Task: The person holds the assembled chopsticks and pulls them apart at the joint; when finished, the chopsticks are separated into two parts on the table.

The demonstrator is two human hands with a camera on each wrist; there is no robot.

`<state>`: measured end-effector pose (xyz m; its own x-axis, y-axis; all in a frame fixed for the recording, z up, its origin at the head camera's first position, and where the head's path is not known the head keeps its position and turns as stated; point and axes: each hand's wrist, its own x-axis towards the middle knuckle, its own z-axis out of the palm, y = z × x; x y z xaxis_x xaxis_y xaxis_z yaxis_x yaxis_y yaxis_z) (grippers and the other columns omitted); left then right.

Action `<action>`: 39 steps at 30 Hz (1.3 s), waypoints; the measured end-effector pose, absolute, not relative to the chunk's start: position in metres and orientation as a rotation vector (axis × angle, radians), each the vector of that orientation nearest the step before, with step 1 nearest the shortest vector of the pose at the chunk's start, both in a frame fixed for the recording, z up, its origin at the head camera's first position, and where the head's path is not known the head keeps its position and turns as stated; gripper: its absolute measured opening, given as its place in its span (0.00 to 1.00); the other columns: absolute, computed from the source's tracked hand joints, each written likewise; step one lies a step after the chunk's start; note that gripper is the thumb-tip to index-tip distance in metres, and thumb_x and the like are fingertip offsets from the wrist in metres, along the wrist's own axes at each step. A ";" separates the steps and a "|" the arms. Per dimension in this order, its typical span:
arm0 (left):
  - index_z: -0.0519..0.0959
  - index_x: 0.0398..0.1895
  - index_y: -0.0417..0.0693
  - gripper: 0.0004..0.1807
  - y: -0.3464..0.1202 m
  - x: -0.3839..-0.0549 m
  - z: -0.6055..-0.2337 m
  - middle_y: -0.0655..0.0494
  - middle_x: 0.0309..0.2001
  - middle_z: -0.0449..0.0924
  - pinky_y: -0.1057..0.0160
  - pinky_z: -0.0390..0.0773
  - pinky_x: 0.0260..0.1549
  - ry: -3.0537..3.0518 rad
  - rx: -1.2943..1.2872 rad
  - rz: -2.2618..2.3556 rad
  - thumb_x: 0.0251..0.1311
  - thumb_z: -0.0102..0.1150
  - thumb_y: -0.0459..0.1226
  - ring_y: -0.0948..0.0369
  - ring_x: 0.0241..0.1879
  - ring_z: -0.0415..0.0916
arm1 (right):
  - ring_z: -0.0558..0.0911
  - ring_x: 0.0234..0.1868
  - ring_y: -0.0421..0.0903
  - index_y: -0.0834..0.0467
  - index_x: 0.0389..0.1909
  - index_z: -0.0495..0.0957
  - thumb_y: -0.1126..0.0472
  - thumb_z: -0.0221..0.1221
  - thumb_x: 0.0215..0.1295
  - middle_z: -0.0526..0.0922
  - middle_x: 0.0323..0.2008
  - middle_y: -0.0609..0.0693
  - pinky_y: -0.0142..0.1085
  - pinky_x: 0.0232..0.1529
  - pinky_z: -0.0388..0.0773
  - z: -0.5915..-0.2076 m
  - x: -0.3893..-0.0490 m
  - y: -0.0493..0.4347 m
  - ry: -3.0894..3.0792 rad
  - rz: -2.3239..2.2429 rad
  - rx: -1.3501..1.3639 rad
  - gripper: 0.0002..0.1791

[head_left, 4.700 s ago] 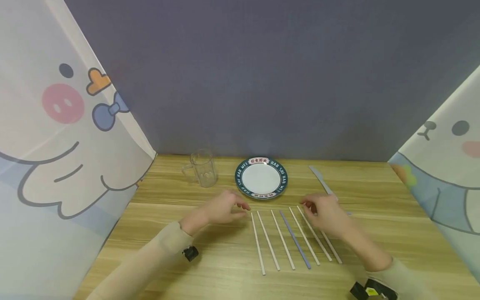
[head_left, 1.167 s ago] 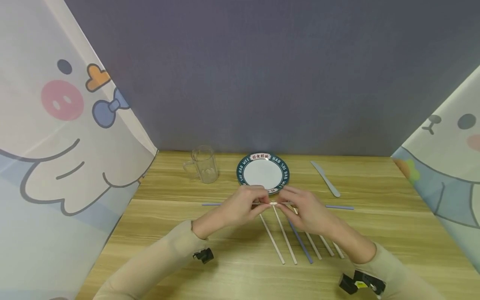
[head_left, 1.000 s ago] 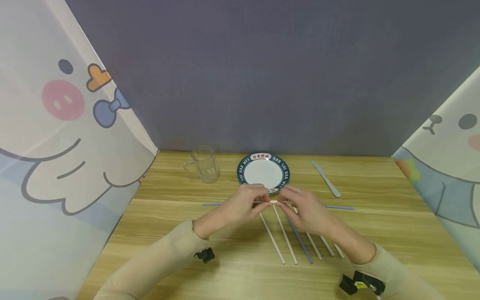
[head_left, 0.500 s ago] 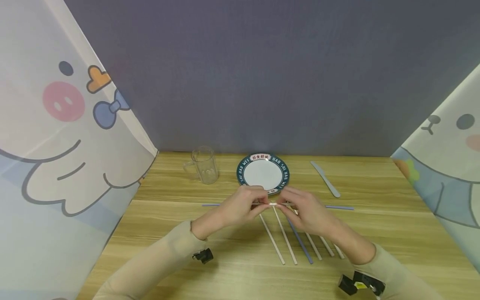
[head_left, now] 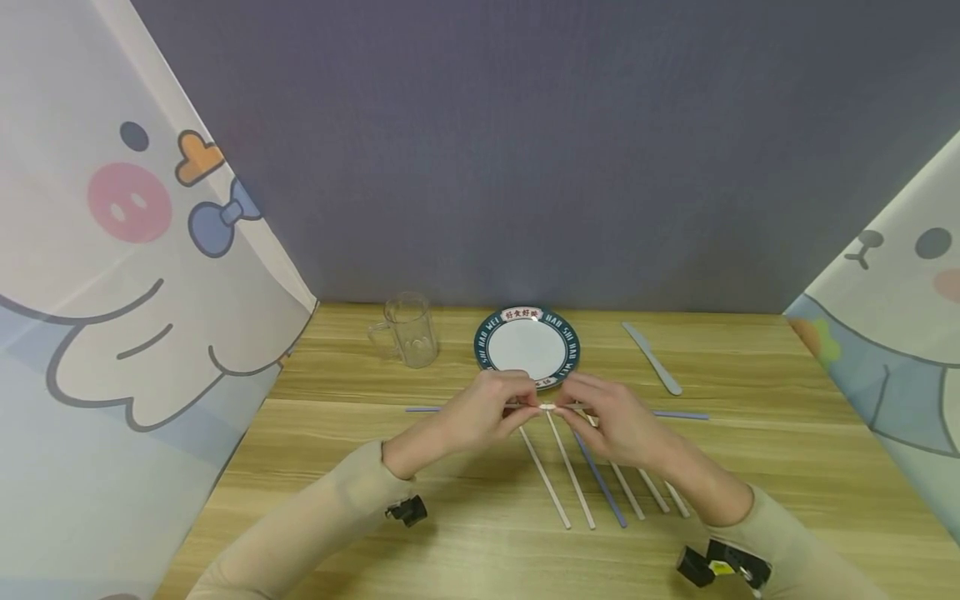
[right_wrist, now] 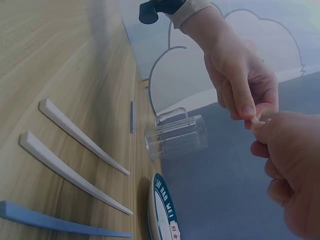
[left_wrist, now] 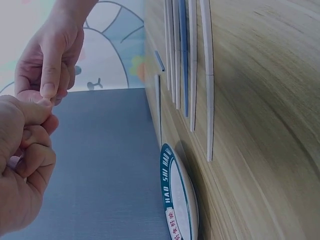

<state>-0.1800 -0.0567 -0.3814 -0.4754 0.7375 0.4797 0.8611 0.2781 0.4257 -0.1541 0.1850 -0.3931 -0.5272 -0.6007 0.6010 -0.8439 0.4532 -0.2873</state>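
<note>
My left hand (head_left: 480,412) and right hand (head_left: 611,421) meet fingertip to fingertip in front of the plate, thumbs and forefingers pinching a thin white stick (head_left: 547,407). Only a short pale piece shows between them; the fingers cover the rest. In both wrist views the hands are raised above the tabletop. Under them lies a slanting row of white sticks (head_left: 546,477) with one blue stick (head_left: 600,483) among them, upper ends partly hidden by the hands. Another blue stick (head_left: 680,415) lies crosswise beyond my right wrist, and a blue piece (head_left: 422,409) pokes out left of my left hand.
A green-rimmed white plate (head_left: 527,350) sits just behind the hands. To its left stands a clear glass mug (head_left: 412,333); to its right lies a table knife (head_left: 651,358). A grey partition (head_left: 555,167) rises along the back edge of the wooden table (head_left: 337,467).
Earlier the hands were apart at either end of the stick row. Both have come together, and the row's leftmost white stick has left its place. Over the last second they hold nearly still.
</note>
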 end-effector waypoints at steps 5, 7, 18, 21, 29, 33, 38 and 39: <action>0.81 0.31 0.43 0.07 -0.057 -0.180 -0.381 0.55 0.30 0.83 0.81 0.75 0.29 -2.356 -1.489 -0.960 0.68 0.68 0.31 0.68 0.28 0.74 | 0.74 0.31 0.32 0.54 0.35 0.78 0.72 0.71 0.60 0.80 0.33 0.41 0.22 0.30 0.73 -0.393 -0.153 0.184 -2.289 0.782 1.192 0.13; 0.81 0.31 0.43 0.07 -0.057 -0.179 -0.381 0.55 0.30 0.83 0.81 0.75 0.29 -2.358 -1.485 -0.959 0.68 0.68 0.31 0.68 0.28 0.74 | 0.73 0.31 0.32 0.53 0.35 0.78 0.71 0.71 0.60 0.80 0.33 0.41 0.22 0.30 0.73 -0.394 -0.153 0.184 -2.284 0.783 1.188 0.13; 0.82 0.31 0.43 0.07 -0.056 -0.179 -0.381 0.54 0.31 0.84 0.81 0.76 0.29 -2.378 -1.460 -0.973 0.68 0.68 0.31 0.67 0.28 0.77 | 0.79 0.32 0.35 0.52 0.37 0.78 0.67 0.67 0.70 0.82 0.34 0.42 0.28 0.29 0.78 -0.394 -0.153 0.184 -2.257 0.799 1.196 0.08; 0.82 0.31 0.43 0.07 -0.056 -0.178 -0.382 0.54 0.31 0.85 0.82 0.75 0.29 -2.367 -1.467 -0.972 0.67 0.69 0.30 0.66 0.27 0.77 | 0.76 0.31 0.34 0.52 0.36 0.78 0.67 0.67 0.69 0.81 0.33 0.42 0.26 0.29 0.76 -0.394 -0.154 0.186 -2.232 0.804 1.226 0.08; 0.83 0.32 0.44 0.05 -0.051 -0.176 -0.382 0.55 0.30 0.86 0.81 0.74 0.28 -2.385 -1.403 -0.960 0.66 0.69 0.31 0.64 0.26 0.79 | 0.71 0.28 0.31 0.51 0.35 0.75 0.64 0.66 0.71 0.78 0.31 0.40 0.22 0.27 0.71 -0.390 -0.154 0.188 -2.270 0.659 1.239 0.09; 0.85 0.32 0.45 0.04 -0.049 -0.175 -0.385 0.55 0.30 0.87 0.82 0.73 0.26 -2.372 -1.364 -0.981 0.65 0.71 0.33 0.63 0.25 0.79 | 0.67 0.26 0.31 0.50 0.33 0.72 0.69 0.67 0.65 0.73 0.28 0.39 0.20 0.26 0.66 -0.385 -0.153 0.188 -2.287 0.612 1.275 0.14; 0.85 0.31 0.45 0.05 -0.050 -0.176 -0.385 0.55 0.31 0.89 0.81 0.73 0.27 -2.329 -1.367 -0.976 0.66 0.71 0.33 0.66 0.25 0.77 | 0.70 0.27 0.33 0.52 0.35 0.75 0.72 0.67 0.64 0.74 0.27 0.40 0.20 0.29 0.69 -0.385 -0.154 0.187 -2.273 0.691 1.291 0.13; 0.85 0.32 0.45 0.05 -0.050 -0.176 -0.384 0.55 0.31 0.89 0.80 0.74 0.27 -2.322 -1.375 -0.967 0.66 0.70 0.33 0.66 0.26 0.77 | 0.70 0.28 0.33 0.53 0.36 0.75 0.72 0.67 0.64 0.75 0.28 0.40 0.21 0.30 0.70 -0.386 -0.154 0.187 -2.273 0.697 1.288 0.13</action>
<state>-0.1764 -0.0500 -0.3842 -0.5110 0.6707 0.5377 0.8541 0.3254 0.4058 -0.1543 0.1868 -0.3858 -0.4729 -0.6540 0.5905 -0.8726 0.4407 -0.2107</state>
